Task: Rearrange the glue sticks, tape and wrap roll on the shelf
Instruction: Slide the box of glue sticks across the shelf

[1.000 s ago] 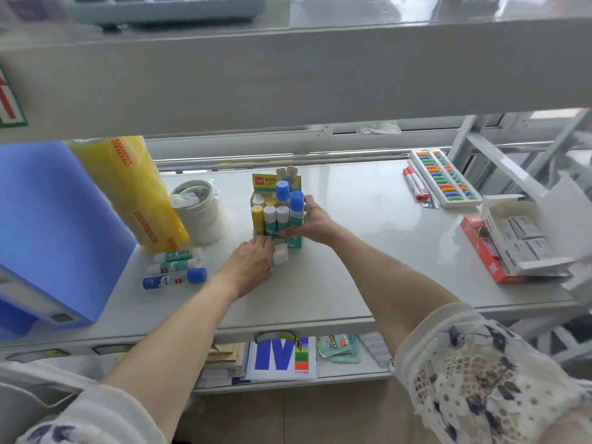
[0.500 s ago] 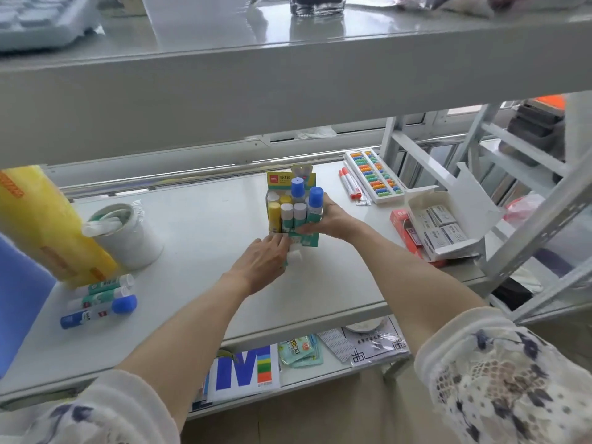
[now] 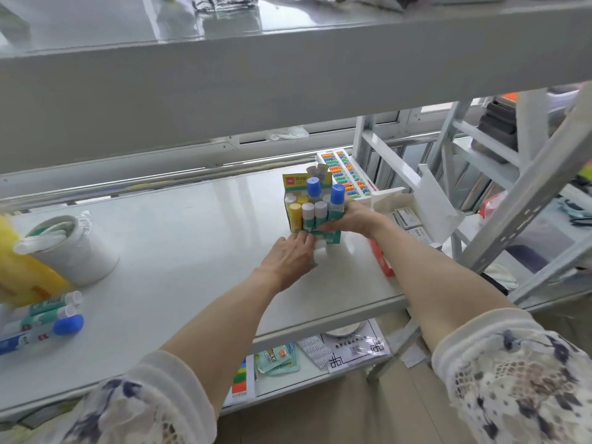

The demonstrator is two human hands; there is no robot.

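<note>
Shelf (image 3: 179, 238) middle open — boxes (image 3: 413, 219) rightward.

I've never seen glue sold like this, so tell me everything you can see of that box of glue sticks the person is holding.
The glue stick box is a small green and yellow card display carton, open on top, standing upright on the white shelf. Sticks stand packed inside: two taller ones with blue caps, several with white caps, some yellow. The right hand grips its side, and the left hand touches its front base, where a white-capped stick lies.
</note>
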